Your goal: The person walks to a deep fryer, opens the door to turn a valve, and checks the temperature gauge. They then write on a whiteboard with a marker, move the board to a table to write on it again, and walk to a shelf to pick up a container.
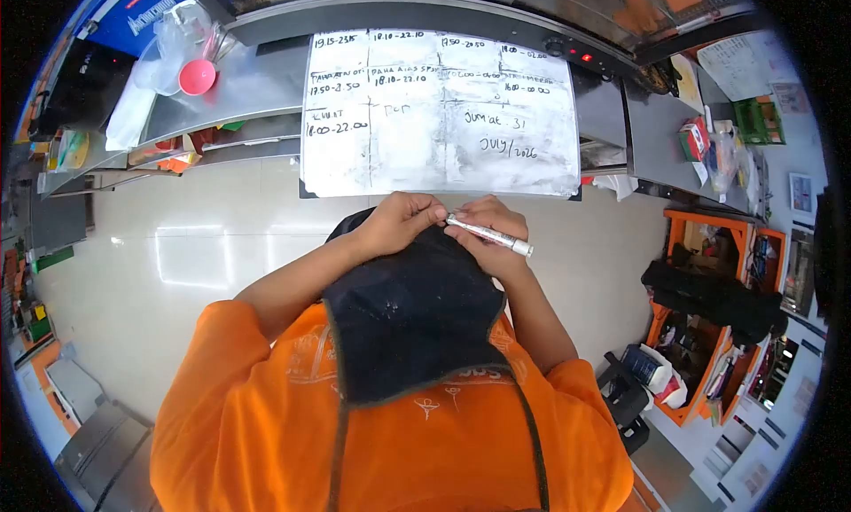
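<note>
My right hand is wrapped around a white whiteboard marker, its blunt end pointing right and down. Thumb and fingers pinched, my left hand meets the marker's other end. What sits between those left fingertips is too small to make out. Just beyond both hands lies a whiteboard ruled into cells, with handwritten names and times in black. The lower right of the board reads "Jum'at 31 July/2026", and fainter letters show in the lower middle cell.
A steel counter runs behind the board, with a pink cup and plastic bags at left. An orange shelf unit with a black cloth stands at right. Tiled floor stretches below.
</note>
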The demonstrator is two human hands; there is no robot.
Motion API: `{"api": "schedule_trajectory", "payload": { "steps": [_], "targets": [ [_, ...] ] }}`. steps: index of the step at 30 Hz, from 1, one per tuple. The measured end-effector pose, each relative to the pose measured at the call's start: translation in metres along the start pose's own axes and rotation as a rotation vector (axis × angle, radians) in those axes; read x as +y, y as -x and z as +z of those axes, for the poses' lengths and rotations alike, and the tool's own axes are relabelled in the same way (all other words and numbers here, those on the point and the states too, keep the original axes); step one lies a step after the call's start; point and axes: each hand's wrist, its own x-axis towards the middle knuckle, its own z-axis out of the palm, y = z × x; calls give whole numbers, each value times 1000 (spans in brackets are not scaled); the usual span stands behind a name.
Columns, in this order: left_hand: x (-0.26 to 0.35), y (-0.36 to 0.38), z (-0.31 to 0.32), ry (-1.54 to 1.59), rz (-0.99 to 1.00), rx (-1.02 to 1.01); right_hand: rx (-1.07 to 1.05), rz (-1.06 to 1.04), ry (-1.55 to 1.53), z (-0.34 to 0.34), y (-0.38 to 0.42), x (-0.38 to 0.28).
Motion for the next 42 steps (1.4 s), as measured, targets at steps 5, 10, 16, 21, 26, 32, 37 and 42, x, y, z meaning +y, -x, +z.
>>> {"api": "schedule_trajectory", "payload": {
  "steps": [5,10,16,21,26,32,37,42],
  "targets": [
    [-16,18,-16,153,-89,-117,-60,75,67,23,-4,-21],
    [-22,34,-25,304,-111,-199,-16,105,68,42,3,-34],
    [-19,38,-26,254,-111,-226,-43,156,53,44,8,-38],
    [-23,35,-26,203,-160,-314,-56,216,-134,35,16,-23],
    [-9,28,-47,-51,-48,-37,465,458,-344,-38,-3,35],
    [-67,23,-137,-851,139,905,452,653,1086,-182,2,136],
    [-96,17,-156,-446,-316,894,406,893,888,-217,17,201],
    [-67,21,-152,-509,-445,770,472,862,911,-200,31,189]
  ]
}}
